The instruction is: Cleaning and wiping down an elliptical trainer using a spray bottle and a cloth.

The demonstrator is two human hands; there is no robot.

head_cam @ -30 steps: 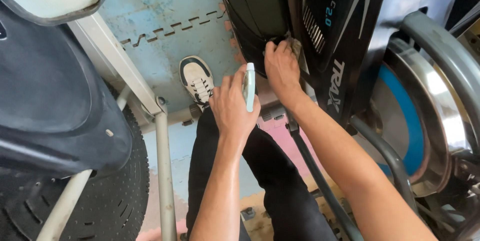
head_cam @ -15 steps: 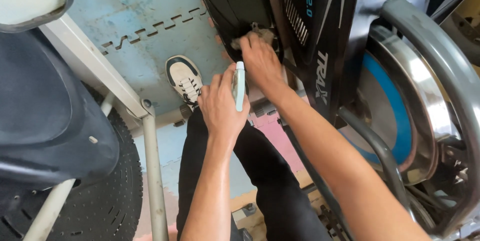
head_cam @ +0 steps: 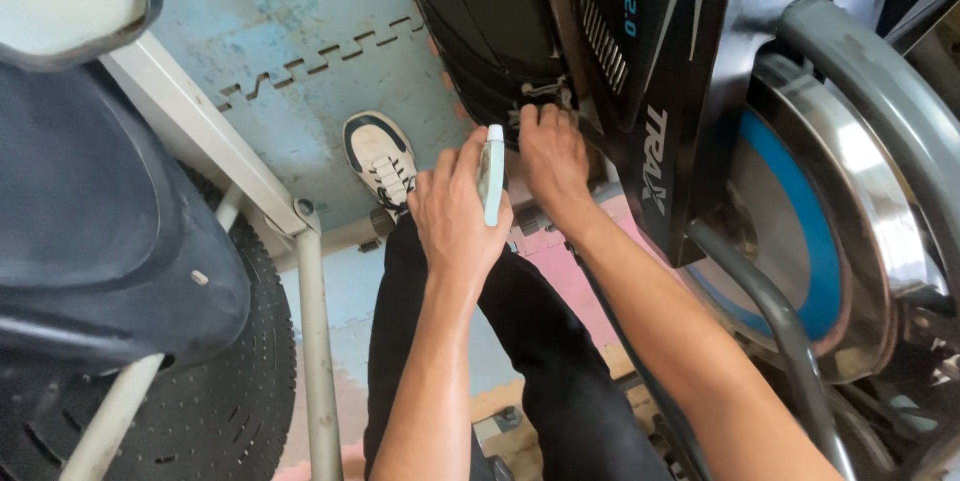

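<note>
- My left hand (head_cam: 452,213) is wrapped around a small pale-green tube (head_cam: 492,173), fingers curled on its body, its white cap end pointing away from me.
- The tube sits upright in my grip, just left of my right hand (head_cam: 550,146).
- My right hand has its fingers bent and pressed together against the lower edge of the black housing (head_cam: 500,21) of the exercise bike; whether they pinch anything there I cannot tell.
- The tube looks light and smooth, likely a bit slippery; I judge a firm hold round its middle best.
- The flywheel (head_cam: 810,221) is to the right, my shoe (head_cam: 380,156) on the blue mat (head_cam: 290,31) to the left.
</note>
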